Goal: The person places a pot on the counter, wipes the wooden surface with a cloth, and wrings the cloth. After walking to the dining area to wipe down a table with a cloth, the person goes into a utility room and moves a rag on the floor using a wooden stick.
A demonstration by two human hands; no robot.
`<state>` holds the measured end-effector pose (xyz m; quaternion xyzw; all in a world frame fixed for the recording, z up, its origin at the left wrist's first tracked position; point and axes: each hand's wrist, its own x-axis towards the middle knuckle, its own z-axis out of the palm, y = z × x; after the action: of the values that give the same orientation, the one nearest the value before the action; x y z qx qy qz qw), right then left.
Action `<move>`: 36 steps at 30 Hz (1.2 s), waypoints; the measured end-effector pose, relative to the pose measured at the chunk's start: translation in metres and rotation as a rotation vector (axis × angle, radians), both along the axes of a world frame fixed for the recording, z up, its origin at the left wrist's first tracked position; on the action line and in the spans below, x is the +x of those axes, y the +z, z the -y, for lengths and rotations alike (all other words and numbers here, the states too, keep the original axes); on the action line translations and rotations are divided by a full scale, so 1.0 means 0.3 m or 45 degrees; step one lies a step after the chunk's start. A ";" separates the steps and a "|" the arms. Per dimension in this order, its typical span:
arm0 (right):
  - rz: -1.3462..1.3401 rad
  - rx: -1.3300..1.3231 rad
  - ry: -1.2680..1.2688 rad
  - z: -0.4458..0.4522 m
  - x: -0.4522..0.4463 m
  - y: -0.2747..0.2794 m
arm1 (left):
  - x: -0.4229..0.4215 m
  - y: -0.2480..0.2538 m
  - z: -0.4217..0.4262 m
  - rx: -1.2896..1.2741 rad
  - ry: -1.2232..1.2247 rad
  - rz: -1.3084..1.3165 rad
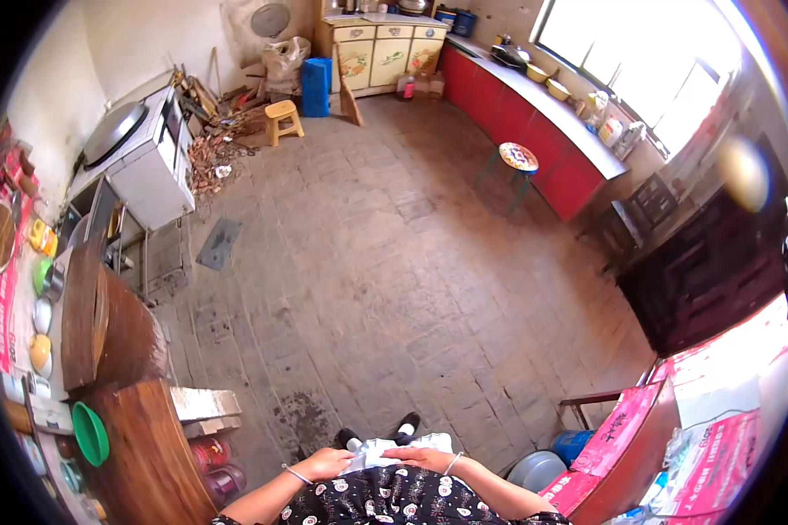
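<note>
At the bottom of the head view, my left hand (328,463) lies against the front of my body, at the edge of some white fabric (372,455). My right hand (425,458) rests flat over the same fabric, with its fingers stretched out to the left. I cannot tell whether the fabric is clothing or a separate cloth. Nothing shows gripped in either hand. Below them is the black patterned top (385,499) that I wear, and just beyond are my dark shoes (406,425).
A wooden cabinet (140,437) with a green bowl (90,433) stands at left. At right are a pink-covered table (622,429) and a metal basin (537,472). Farther off are a patterned stool (518,157), a yellow stool (283,122), a white stove (153,157) and a red counter (534,131).
</note>
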<state>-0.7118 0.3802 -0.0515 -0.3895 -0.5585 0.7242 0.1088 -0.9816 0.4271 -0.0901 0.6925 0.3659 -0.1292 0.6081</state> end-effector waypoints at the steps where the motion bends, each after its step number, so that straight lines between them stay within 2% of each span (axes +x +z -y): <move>1: 0.021 0.024 -0.051 0.014 0.020 -0.019 | 0.028 -0.021 -0.011 0.044 -0.030 -0.016; 3: 0.036 0.057 -0.095 0.017 0.065 -0.050 | 0.097 -0.083 -0.033 0.128 -0.135 -0.040; 6: 0.065 0.081 -0.209 0.029 0.148 -0.068 | 0.231 -0.076 -0.098 0.220 -0.274 -0.008; 11: 0.138 0.109 -0.336 0.040 0.365 -0.102 | 0.471 -0.079 -0.179 0.223 -0.310 -0.028; 15: 0.153 0.122 -0.439 0.049 0.549 -0.085 | 0.703 -0.019 -0.228 0.321 -0.434 -0.060; 19: 0.329 0.039 -0.438 0.047 0.707 -0.102 | 0.872 -0.050 -0.258 0.417 -0.546 -0.032; 22: 0.411 -0.078 -0.497 0.037 0.791 -0.142 | 0.985 -0.003 -0.302 0.396 -0.580 -0.030; 26: 0.527 -0.031 -0.659 -0.013 0.908 -0.184 | 1.102 -0.045 -0.382 0.485 -0.582 -0.011; 32: 0.585 0.009 -0.945 -0.164 1.103 -0.106 | 1.395 -0.033 -0.599 0.512 -0.592 0.089; 36: 0.693 0.099 -1.059 -0.326 1.210 -0.060 | 1.663 0.147 -0.737 0.407 -0.393 0.607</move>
<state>-0.3487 0.4779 -0.0696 -0.7497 -0.3907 0.4703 0.2532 -0.4827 0.6482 -0.0460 0.8374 0.1194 0.0051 0.5334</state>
